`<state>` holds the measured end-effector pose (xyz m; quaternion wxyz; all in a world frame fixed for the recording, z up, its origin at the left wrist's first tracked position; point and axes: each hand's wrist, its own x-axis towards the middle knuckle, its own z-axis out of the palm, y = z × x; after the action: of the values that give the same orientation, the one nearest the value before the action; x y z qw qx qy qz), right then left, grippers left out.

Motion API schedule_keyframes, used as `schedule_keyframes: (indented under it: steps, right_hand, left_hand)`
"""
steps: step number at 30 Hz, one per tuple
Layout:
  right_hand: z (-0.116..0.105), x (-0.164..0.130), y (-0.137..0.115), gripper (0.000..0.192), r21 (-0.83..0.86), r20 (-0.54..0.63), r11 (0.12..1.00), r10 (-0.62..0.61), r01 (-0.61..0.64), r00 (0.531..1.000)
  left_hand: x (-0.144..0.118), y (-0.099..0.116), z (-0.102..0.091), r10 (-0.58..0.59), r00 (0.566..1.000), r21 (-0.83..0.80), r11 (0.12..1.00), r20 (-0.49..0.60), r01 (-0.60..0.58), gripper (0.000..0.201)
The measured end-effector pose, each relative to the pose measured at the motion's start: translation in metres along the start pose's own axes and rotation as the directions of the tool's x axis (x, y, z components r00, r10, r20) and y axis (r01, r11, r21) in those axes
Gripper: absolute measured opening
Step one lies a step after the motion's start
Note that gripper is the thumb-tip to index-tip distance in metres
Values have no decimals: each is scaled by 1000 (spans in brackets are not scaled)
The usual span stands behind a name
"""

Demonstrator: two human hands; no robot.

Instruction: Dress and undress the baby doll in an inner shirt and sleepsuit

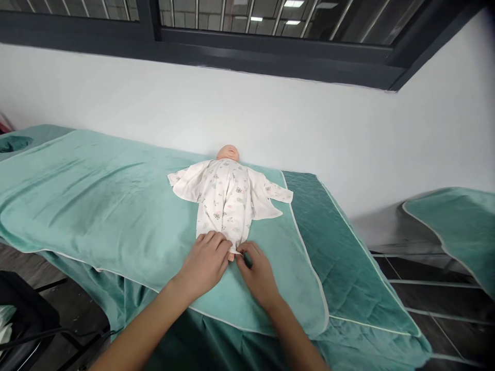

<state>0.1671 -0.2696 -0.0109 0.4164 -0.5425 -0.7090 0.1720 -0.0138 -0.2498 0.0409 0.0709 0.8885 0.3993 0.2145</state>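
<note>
Head view: both hands' grip, left hand point(207, 260) and right hand point(257, 270), pinching romper hem point(236, 246) near towel edge point(309, 257).

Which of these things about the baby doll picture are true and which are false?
1. The baby doll lies on its back on a green towel. True.
2. The doll wears a plain red outfit. False: its outfit is white with small prints.
3. Both hands are at the bottom end of the outfit. True: the left hand and the right hand meet at its lower hem.
4. The right hand is holding the doll's head. False: it pinches the cloth at the hem, far from the head.
5. The doll's sleeves are spread out to the sides. True.
6. The wall behind the bed is black. False: it is white, under a dark window frame.
</note>
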Motion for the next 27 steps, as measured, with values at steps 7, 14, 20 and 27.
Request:
schedule_keyframes:
  steps: [7,14,20,27]
  right_hand:
    - [-27,10,-26,13,197,-37,974,-105,110,994]
    - [-26,2,-19,16,112,2,983,-150,149,989]
    - [-27,-6,-15,17,138,172,978,-178,156,969]
    - [-32,9,9,8,205,113,979,-33,9,993]
  left_hand:
    - [6,7,2,-34,999,-38,999,-12,33,12]
    - [0,-2,7,63,996,60,996,-70,-59,16]
    - [-22,-3,6,130,977,62,991,-171,-122,18]
    - [-27,-22,2,-71,985,4,997,-157,73,37]
